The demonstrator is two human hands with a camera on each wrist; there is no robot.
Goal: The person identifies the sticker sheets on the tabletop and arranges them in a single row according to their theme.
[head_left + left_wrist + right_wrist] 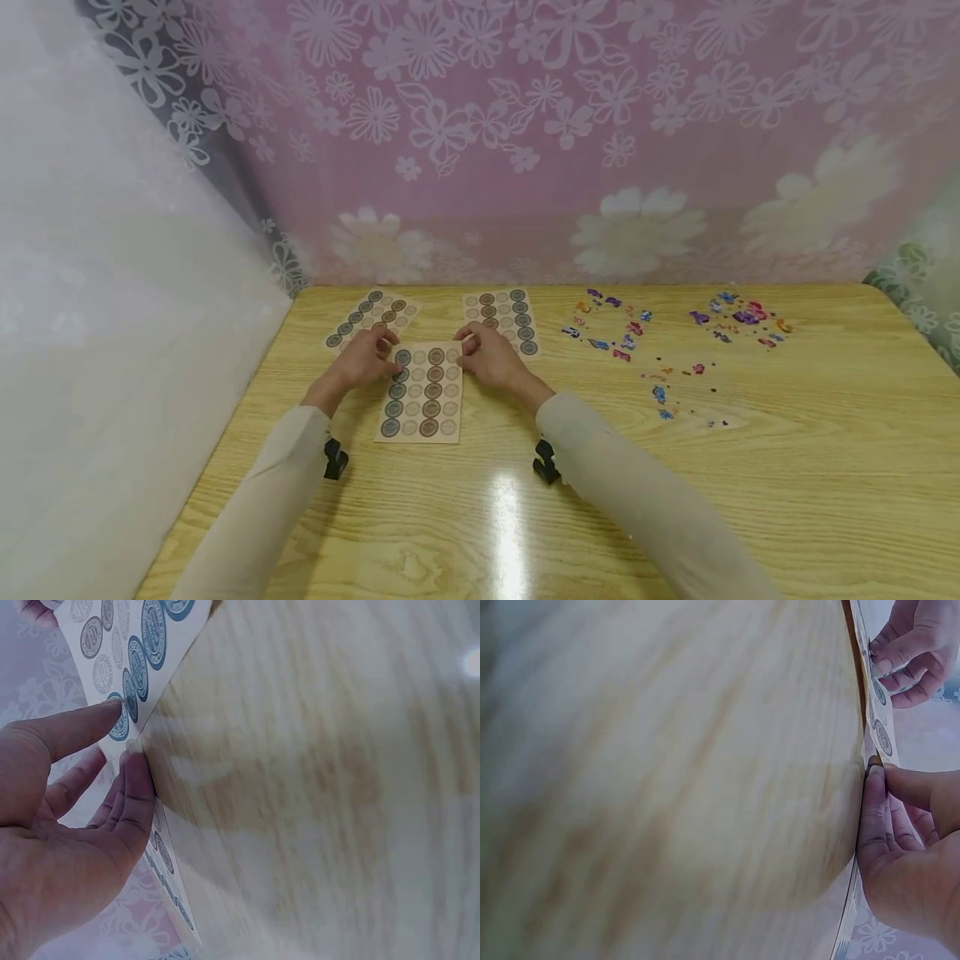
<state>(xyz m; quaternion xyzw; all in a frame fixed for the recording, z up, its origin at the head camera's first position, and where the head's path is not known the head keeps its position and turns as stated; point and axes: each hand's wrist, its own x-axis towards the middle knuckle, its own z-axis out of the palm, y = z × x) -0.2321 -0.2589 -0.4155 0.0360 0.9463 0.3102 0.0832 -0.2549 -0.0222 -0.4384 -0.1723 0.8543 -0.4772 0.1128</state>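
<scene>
Seeing the desk point(825, 483) across the lower part of the head view, with a curtain point(480, 192) behind it along the top and a drape point(120, 275) down the left side. Finding the front sheet point(417, 400) on the desk, left of centre, between the left grip point(363, 360) at its upper left corner and the right grip point(492, 360) at its upper right. Seeing the rear left sheet point(377, 311) lying aslant behind the left grip, and the rear right sheet point(504, 312) behind the right grip. Finding a ring of loose pieces point(635, 328) right of centre, a tighter cluster point(747, 317) farther right, and a scattered group point(659, 395) in front, between those two.
</scene>
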